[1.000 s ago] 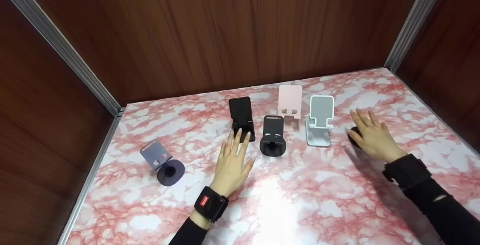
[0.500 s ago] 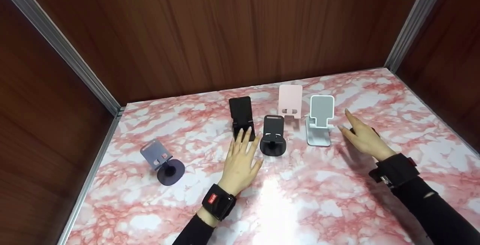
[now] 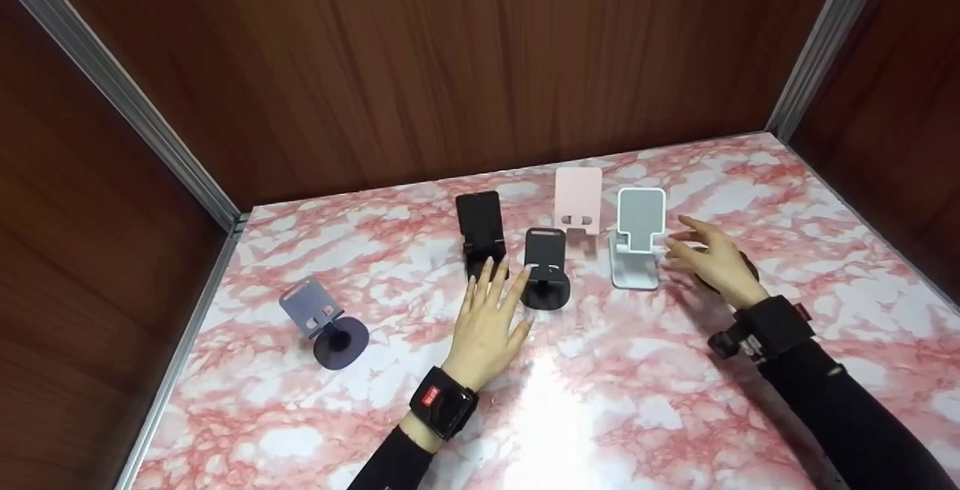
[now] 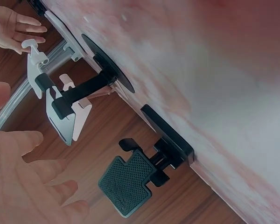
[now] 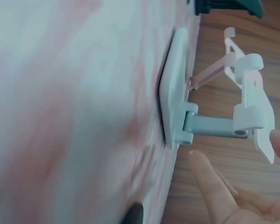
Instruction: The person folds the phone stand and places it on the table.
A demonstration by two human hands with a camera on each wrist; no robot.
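My right hand (image 3: pixel 716 261) is beside a white phone stand with a grey pad (image 3: pixel 641 220), its fingers loosely bent toward the stand's right edge. In the right wrist view a gap shows between the fingertips and the white stand (image 5: pixel 214 126). Behind that hand sits a dark round-edged object (image 3: pixel 750 265), mostly hidden. My left hand (image 3: pixel 486 332) spreads its fingers before a black phone stand (image 3: pixel 480 220), covering part of its base; it holds nothing. Just right of those fingers stands a black round-based phone stand (image 3: pixel 545 246). A pink phone stand (image 3: pixel 577 197) is behind it.
A purple-grey phone stand (image 3: pixel 304 302) with a round base stands apart on the left. Everything rests on a red-and-white marbled table (image 3: pixel 285 407). Brown wood-grain panels (image 3: pixel 450 62) close in the back and sides, with metal posts at the corners.
My right hand has moved left from the dark object toward the white stand, its fingers bending. My left hand has shifted slightly right. The stands stay where they were.
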